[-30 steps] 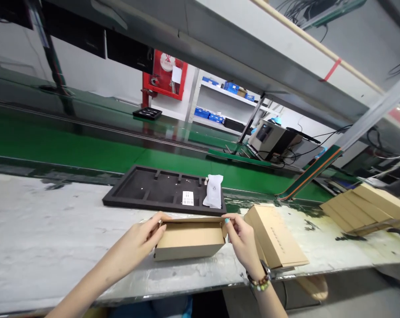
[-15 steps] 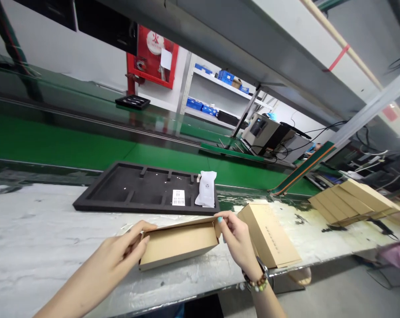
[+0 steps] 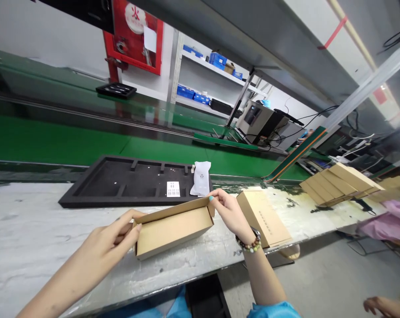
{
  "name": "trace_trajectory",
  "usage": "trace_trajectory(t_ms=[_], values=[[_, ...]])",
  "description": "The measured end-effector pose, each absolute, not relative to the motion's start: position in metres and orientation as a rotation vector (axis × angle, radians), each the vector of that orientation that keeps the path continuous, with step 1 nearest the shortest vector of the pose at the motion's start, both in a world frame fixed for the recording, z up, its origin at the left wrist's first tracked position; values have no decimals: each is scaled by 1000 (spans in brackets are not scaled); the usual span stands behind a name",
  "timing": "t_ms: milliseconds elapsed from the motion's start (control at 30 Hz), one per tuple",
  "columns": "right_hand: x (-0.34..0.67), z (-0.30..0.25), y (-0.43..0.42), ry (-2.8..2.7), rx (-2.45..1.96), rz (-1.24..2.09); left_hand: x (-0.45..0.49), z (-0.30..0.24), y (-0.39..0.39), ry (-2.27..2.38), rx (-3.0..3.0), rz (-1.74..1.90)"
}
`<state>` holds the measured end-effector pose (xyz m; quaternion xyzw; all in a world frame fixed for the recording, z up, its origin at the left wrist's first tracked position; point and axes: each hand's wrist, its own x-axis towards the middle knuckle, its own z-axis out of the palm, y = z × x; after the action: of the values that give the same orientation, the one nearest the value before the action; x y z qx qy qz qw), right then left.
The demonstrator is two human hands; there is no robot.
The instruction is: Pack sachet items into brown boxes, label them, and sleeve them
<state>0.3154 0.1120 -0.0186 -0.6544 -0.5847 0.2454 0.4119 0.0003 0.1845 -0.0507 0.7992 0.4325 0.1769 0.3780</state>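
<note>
Between my hands is a long brown cardboard box [image 3: 175,232] with a raised flap along its far side. My left hand [image 3: 120,232] pinches the left end of the box near its top corner. At the far right corner, my right hand [image 3: 224,207] grips the flap between thumb and fingers. Behind the box lies a black foam tray [image 3: 100,201] with compartments. A white wrapped packet [image 3: 201,179] rests in the tray's right end, beside a printed white label sheet [image 3: 173,189]. Another brown box [image 3: 264,221], with printing on it, stands right of my right hand.
Several stacked cardboard boxes [image 3: 339,183] sit farther right on the bench. A green conveyor belt [image 3: 70,139] runs behind the tray, with a small black tray [image 3: 116,90] beyond it. A slanted post [image 3: 295,152] rises at right. Another person's hand [image 3: 385,305] shows at lower right.
The view has shifted, so the bench things appear farther left and higher. The far flap of the box stands more upright, and the box is more tilted in view. Both hands keep hold.
</note>
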Motion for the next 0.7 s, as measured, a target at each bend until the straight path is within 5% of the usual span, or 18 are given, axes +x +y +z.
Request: trace_trajectory(t_ms=[467, 700], values=[[341, -76, 84, -1364, -1516, 1048, 20, -48, 186, 1497, 2073, 436], [352, -64, 105, -1418, -1544, 1163, 27, -32, 206, 1481, 2148, 495]])
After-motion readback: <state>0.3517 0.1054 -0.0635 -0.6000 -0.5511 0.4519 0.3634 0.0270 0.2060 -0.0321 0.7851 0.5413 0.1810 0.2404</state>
